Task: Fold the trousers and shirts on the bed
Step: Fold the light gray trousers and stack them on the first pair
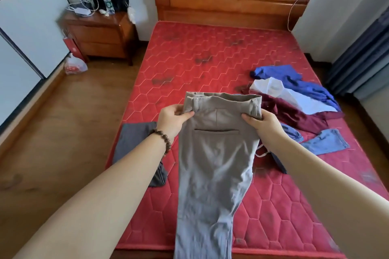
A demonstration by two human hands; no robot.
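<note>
Beige trousers (212, 153) held up by the waistband, pinched by left hand (171, 121) and right hand (264, 123), above red mattress (189, 57).

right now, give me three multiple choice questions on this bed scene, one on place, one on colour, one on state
1. Where does the dark grey garment lie?
A. at the bed's left edge, behind the left forearm
B. on the nightstand
C. against the headboard

2. What colour is the mattress?
A. green
B. red
C. white

3. How are the beige trousers held?
A. folded flat on the mattress
B. by one hand at a leg
C. by both hands at the waistband, legs hanging down

Answers:
1 A, it lies on the near left part of the bed.
2 B, red quilted cover.
3 C, the left hand and right hand each pinch a waistband corner with their fingers.
</note>
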